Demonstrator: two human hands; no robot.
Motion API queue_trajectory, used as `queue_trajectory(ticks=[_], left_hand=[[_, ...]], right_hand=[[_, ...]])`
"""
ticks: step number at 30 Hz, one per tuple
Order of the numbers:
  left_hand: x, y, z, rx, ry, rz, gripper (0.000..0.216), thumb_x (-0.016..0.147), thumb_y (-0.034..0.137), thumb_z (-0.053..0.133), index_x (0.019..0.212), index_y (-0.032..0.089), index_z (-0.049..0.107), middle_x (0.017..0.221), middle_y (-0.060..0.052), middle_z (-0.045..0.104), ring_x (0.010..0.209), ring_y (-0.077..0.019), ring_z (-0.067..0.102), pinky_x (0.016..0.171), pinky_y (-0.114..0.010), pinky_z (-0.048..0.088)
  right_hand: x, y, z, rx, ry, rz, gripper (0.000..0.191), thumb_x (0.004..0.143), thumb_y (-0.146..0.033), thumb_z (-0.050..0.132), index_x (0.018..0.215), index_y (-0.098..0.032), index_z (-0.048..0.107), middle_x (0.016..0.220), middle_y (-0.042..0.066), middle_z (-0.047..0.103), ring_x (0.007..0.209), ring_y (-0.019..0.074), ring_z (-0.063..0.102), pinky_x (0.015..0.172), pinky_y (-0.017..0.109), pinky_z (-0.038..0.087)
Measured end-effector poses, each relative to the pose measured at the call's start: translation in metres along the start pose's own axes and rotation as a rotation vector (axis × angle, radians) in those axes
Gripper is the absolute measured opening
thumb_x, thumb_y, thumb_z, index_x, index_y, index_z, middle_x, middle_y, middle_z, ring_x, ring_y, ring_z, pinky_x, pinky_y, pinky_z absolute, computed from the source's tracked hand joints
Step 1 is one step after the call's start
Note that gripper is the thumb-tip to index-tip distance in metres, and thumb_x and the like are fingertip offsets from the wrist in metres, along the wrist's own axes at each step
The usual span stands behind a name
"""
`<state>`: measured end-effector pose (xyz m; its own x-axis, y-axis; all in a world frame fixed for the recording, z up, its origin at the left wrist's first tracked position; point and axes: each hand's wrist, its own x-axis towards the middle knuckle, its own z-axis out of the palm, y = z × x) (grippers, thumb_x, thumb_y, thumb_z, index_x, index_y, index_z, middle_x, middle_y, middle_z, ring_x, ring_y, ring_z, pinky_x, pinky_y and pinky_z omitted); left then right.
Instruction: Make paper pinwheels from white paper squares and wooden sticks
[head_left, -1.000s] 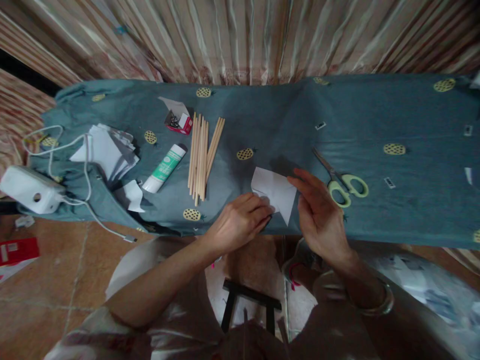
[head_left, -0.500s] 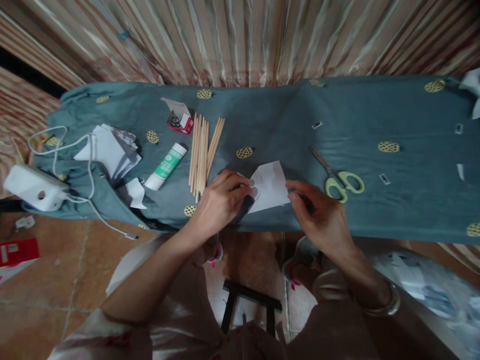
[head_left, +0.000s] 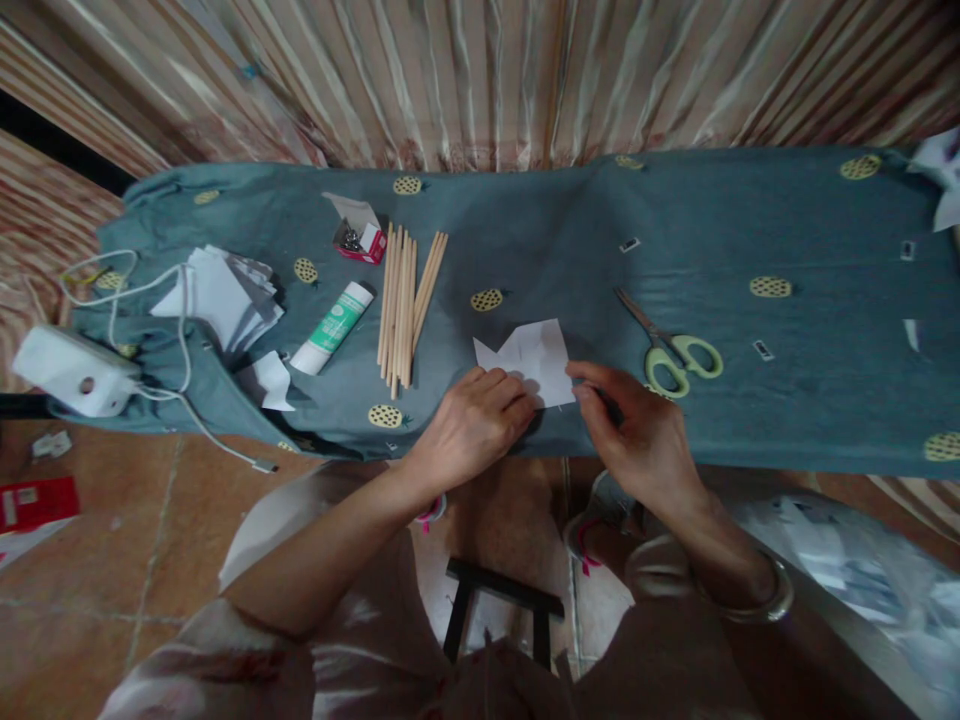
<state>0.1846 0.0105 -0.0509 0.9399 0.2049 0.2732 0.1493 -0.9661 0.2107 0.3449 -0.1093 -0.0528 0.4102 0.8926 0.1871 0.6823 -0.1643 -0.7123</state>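
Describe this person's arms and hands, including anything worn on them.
The left hand and right hand are ungloved. A shiny, silver-coloured bangle circles the right wrist; none shows on the left. A pale sleeve with reddish marks ends near the left elbow; no right sleeve can be made out.

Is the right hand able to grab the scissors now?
Probably yes: the scissors lie beside the right hand with nothing visible between, though it's at the paper's edge.
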Motion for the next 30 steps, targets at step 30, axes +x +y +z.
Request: queue_trajectory(ticks=[30], left_hand=[[-0.021, 0.013, -0.002, -0.143, -0.023, 0.082, 0.024, 0.095, 0.013, 0.046, 0.116, 0.012, 0.057, 0.106, -0.010, 0.069, 0.096, -0.0177, 0.063, 0.080, -0.032, 0.054]], right_hand=[[-0.015, -0.001, 0.007, 0.078, -0.053, -0.052, 0.006, 0.085, -0.023, 0.061, 0.082, -0.023, 0.067, 0.106, 0.006, 0.070, 0.104, 0.0240, 0.063, 0.091, 0.044, 0.050]])
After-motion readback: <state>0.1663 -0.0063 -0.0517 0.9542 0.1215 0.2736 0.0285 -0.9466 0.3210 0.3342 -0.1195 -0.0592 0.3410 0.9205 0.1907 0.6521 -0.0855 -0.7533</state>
